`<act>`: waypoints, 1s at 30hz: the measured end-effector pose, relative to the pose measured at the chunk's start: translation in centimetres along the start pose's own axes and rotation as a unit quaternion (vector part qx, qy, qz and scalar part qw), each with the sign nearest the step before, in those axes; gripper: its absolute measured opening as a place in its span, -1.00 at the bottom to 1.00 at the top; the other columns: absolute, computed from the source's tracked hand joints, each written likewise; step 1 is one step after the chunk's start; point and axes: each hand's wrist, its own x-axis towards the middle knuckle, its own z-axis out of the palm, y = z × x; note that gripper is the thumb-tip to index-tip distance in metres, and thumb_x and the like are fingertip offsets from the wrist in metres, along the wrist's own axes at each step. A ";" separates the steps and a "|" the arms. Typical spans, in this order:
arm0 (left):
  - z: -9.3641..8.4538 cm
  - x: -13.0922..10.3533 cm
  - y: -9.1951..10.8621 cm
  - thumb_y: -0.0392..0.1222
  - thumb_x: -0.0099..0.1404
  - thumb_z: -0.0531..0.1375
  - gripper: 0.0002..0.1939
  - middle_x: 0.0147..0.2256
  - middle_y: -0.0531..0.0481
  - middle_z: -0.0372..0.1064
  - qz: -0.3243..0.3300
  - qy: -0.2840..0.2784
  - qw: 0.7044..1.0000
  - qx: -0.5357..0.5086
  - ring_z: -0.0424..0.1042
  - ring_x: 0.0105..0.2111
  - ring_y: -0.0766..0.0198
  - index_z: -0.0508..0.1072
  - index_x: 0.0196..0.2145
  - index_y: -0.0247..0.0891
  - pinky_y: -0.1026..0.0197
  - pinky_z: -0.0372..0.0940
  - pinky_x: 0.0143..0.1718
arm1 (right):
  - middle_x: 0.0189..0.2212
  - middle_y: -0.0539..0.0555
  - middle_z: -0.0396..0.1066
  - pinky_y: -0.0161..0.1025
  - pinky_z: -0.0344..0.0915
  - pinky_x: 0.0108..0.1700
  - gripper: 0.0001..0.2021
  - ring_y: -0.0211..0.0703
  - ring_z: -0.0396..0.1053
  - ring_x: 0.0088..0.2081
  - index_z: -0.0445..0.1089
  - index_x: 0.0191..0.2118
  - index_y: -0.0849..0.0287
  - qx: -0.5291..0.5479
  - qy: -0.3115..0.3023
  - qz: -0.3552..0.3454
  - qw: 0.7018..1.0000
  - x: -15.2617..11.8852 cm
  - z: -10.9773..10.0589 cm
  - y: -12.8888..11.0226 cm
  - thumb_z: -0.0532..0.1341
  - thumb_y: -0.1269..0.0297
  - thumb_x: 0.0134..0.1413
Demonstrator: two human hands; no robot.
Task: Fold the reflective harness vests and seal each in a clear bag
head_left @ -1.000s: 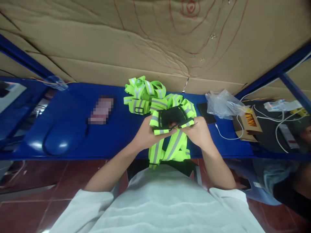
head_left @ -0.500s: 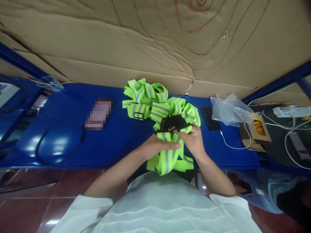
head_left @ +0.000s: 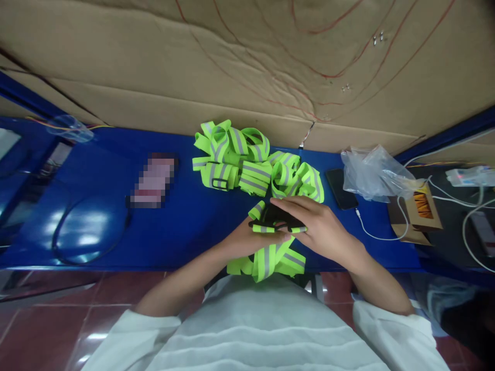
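Note:
A neon-yellow reflective strap [head_left: 266, 262] with a grey stripe hangs from my hands at the table's front edge, its lower end bunched near my body. A black piece [head_left: 276, 215] is attached at its top. My left hand [head_left: 247, 239] is closed around the strap, thumb across the front below the black piece. My right hand [head_left: 313, 221] is closed over the black piece's right side, its fingers reaching across the far edge; its thumb is mostly hidden. Just beyond lies a pile of similar reflective straps [head_left: 255, 178], some rolled, one with a black buckle [head_left: 220, 183].
A pixelated pink item [head_left: 152, 180] and a looped black cable [head_left: 56, 242] lie left on the blue table [head_left: 185, 226]. To the right are a black phone [head_left: 341, 189], a clear plastic bag [head_left: 373, 172], a white cable [head_left: 373, 237] and a small cardboard box [head_left: 423, 206]. Cardboard [head_left: 154, 62] stands behind.
My right hand has moved from pinching the strap's right side to lie across the black piece, fingers straighter. The strap's upper part has come slightly nearer to me, away from the pile.

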 end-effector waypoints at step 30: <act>0.1 -0.7 0.1 -0.14 0.38 0.26 -0.81 -0.11 -0.13 0.60 0.155 -0.220 0.953 0.137 0.53 -0.05 0.06 0.60 -0.17 -0.30 0.09 0.37 0.09 | 0.33 0.43 0.24 0.20 0.34 0.29 -0.09 0.33 0.34 0.29 0.15 0.44 0.27 -0.029 -0.100 0.066 0.992 -0.9 0.6 -1.1 0.25 -0.29 0.20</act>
